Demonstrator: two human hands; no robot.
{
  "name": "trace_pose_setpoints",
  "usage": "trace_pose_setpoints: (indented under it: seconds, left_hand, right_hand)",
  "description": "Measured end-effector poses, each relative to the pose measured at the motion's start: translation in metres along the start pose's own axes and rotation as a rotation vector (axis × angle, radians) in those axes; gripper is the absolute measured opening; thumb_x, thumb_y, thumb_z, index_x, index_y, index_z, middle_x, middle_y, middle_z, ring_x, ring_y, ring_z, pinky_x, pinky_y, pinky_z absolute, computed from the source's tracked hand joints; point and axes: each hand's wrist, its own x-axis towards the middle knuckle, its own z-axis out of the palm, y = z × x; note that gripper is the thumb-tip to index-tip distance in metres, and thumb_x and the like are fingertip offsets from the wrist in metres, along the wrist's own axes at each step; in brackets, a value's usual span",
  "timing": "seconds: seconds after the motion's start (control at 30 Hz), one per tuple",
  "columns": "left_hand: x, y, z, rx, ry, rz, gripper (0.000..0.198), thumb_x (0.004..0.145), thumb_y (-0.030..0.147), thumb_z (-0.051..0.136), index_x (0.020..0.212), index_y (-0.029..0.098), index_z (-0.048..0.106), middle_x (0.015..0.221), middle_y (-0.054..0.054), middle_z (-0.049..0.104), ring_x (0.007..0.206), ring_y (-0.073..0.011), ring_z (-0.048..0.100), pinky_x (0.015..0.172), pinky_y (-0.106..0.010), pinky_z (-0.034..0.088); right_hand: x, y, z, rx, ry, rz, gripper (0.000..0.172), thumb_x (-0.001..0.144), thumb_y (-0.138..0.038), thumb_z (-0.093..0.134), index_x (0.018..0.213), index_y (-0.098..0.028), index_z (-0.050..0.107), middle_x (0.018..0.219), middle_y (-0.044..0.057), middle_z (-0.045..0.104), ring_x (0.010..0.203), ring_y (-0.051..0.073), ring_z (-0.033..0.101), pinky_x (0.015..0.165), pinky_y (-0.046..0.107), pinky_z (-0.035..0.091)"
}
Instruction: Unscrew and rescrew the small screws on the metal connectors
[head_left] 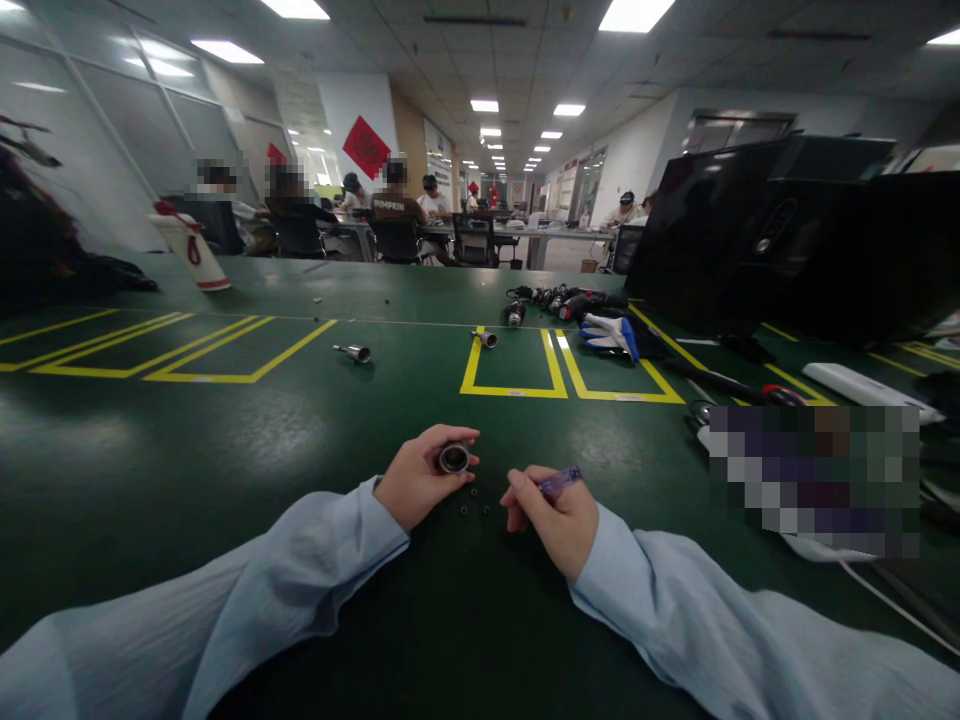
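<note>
My left hand (424, 478) is wrapped round a round metal socket-like part (454, 458), its hollow end facing me. Closed fingers of my right hand (551, 510) hold a purple translucent handle (560, 482), which sticks out above the knuckles. On the green table between the two hands lie several tiny dark nuts (474, 492). Farther off, one metal part with a thin shank (354, 353) rests left of centre, and a similar one (485, 338) lies at the left strip of a yellow taped box.
Yellow taped outlines (514, 393) mark the green table (300, 450). A blue and white glove (611, 337), dark tools with cables (562, 300) and black monitors (780, 240) are at the right. A paper cup (196, 250) stands at the far left. Several people sit beyond the table.
</note>
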Motion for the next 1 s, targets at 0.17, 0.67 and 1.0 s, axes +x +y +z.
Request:
trace_pose_setpoints:
  seconds: [0.17,0.67,1.0]
  left_hand:
    - [0.000,-0.001,0.001,-0.001,0.017,0.012,0.038,0.062,0.009,0.058,0.100,0.014,0.054,0.100,-0.006,0.050,0.087,-0.0193,0.060,0.078,-0.039,0.051]
    - [0.001,-0.001,-0.002,-0.340,0.092,-0.136,0.051,0.056,0.001,0.056,0.106,0.011,0.050,0.110,-0.011,0.056,0.102,-0.0234,0.054,0.095,-0.045,0.037]
    - [-0.002,0.003,-0.001,-0.309,0.094,-0.102,0.044,0.060,0.008,0.062,0.103,0.010,0.052,0.103,-0.011,0.060,0.101,-0.0250,0.055,0.091,-0.044,0.040]
  right_hand:
    - [0.014,-0.002,0.003,-0.110,0.038,0.046,0.038,0.084,-0.040,0.037,0.060,-0.017,0.055,0.042,-0.001,0.053,0.041,0.009,0.051,0.043,0.019,0.040]
    - [0.012,-0.020,0.003,0.093,0.106,-0.187,0.015,0.079,-0.025,0.046,0.074,-0.015,0.056,0.065,0.004,0.061,0.062,0.014,0.058,0.061,0.027,0.047]
    - [0.011,-0.016,0.007,-0.255,0.093,-0.420,0.015,0.078,-0.013,0.046,0.082,-0.018,0.060,0.075,0.004,0.063,0.070,0.014,0.058,0.067,0.027,0.045]
